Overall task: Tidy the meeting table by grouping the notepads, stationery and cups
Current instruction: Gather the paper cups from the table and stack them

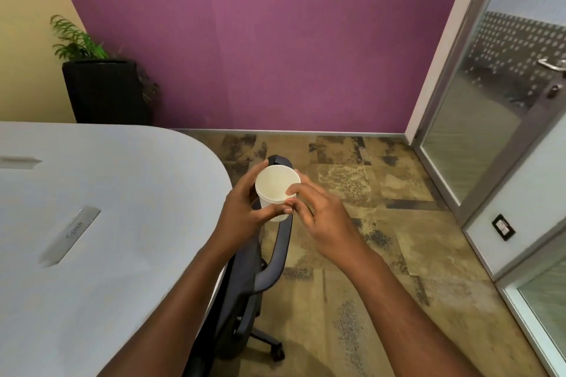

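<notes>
A white paper cup (274, 185) is held upright in the air, past the rounded end of the white meeting table (128, 193) and above an office chair. My left hand (245, 208) grips it, fingers round the far side and thumb across the near wall. My right hand (318, 211) meets the cup from the right, with the thumb over the rim and fingertips pinching the rim's near edge. The cup looks empty inside. No notepads or stationery are in view.
A dark office chair (263, 269) stands below my hands at the table's end. Two flat cable hatches (72, 232) sit in the tabletop. A black planter (105, 90) stands in the far corner. A glass door (502, 101) is on the right, patterned carpet between.
</notes>
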Available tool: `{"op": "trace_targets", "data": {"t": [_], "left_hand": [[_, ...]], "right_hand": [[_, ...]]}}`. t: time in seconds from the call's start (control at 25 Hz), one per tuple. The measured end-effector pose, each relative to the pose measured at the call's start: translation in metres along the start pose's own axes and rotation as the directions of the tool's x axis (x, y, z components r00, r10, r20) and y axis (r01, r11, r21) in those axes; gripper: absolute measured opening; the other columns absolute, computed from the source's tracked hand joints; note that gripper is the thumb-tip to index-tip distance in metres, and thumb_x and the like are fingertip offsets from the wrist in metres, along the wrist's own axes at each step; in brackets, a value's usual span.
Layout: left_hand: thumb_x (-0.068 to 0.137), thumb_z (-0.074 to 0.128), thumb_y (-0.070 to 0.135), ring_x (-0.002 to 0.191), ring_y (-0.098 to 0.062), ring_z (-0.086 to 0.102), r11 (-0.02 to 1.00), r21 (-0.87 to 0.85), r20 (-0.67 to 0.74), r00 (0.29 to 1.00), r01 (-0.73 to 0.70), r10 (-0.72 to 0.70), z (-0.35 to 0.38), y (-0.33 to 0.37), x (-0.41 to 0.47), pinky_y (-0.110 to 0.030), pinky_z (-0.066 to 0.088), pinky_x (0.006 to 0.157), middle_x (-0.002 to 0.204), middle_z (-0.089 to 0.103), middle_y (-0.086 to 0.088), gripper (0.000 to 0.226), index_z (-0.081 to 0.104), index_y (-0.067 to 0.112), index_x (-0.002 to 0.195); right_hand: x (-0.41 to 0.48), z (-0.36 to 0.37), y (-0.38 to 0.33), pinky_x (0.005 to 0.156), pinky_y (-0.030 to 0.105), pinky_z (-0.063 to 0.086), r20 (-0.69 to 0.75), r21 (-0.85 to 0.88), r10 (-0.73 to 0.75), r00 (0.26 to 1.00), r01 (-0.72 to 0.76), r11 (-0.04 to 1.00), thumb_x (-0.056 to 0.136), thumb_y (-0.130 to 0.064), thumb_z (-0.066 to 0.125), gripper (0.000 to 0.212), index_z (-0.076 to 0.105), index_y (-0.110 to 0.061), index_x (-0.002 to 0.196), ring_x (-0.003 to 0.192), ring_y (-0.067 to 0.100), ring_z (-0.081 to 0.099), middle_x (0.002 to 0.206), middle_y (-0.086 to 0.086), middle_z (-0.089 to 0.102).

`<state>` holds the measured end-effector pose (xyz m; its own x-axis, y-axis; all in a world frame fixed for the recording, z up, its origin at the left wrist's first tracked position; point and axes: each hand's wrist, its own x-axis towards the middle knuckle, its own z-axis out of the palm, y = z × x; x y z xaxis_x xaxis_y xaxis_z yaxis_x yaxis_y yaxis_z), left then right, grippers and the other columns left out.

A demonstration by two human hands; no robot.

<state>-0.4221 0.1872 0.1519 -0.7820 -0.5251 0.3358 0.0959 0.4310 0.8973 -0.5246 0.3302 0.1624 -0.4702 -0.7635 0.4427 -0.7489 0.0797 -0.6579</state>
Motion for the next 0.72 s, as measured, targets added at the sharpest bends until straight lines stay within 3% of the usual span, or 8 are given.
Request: {"op": "trace_targets", "data": {"t": [0.12,0.28,0.44,0.72], "left_hand": [[0.058,0.082,0.044,0.116,0.0,0.052,0.999,0.043,-0.044,0.999,0.022,-0.02,0.02,-0.013,0.039,-0.017,0.048,0.095,0.125,0.055,0.018,0.087,0.045,0.027,0.134],[0.058,0.082,0.04,0.112,0.003,0.054,0.997,0.06,-0.138,0.99,0.045,-0.036,0.05,-0.028,0.088,-0.011,0.048,0.09,0.117,0.057,0.028,0.077,0.049,0.033,0.127],[0.058,0.086,0.033,0.106,0.0,0.059,0.993,0.071,-0.26,0.963,0.092,-0.071,0.088,-0.037,0.142,-0.009,0.048,0.081,0.111,0.063,0.025,0.065,0.055,0.049,0.112],[0.055,0.088,0.034,0.107,-0.012,0.06,0.97,0.064,-0.435,0.881,0.235,-0.185,0.119,-0.054,0.212,-0.017,0.053,0.083,0.114,0.063,0.012,0.071,0.056,0.032,0.118]], "right_hand": [[0.032,-0.009,0.043,0.082,0.017,0.043,0.028,0.036,-0.03,0.999,0.029,0.999,0.095,-0.02,0.055,0.014,0.062,-0.017,0.106,0.112,0.008,0.052,0.144,-0.001,0.047],[0.084,-0.021,0.1,0.081,0.009,0.039,0.089,0.087,-0.1,0.991,0.093,0.992,0.094,-0.017,0.055,0.016,0.062,-0.013,0.109,0.117,0.02,0.054,0.137,0.008,0.053],[0.139,-0.044,0.164,0.089,0.03,0.048,0.206,0.156,-0.185,0.961,0.155,0.976,0.096,-0.019,0.054,0.019,0.062,-0.01,0.11,0.119,0.024,0.053,0.137,0.009,0.052],[0.226,-0.057,0.233,0.089,0.031,0.05,0.348,0.279,-0.306,0.886,0.213,0.936,0.095,-0.022,0.056,0.02,0.063,-0.011,0.11,0.114,0.019,0.054,0.134,0.003,0.054]]}}
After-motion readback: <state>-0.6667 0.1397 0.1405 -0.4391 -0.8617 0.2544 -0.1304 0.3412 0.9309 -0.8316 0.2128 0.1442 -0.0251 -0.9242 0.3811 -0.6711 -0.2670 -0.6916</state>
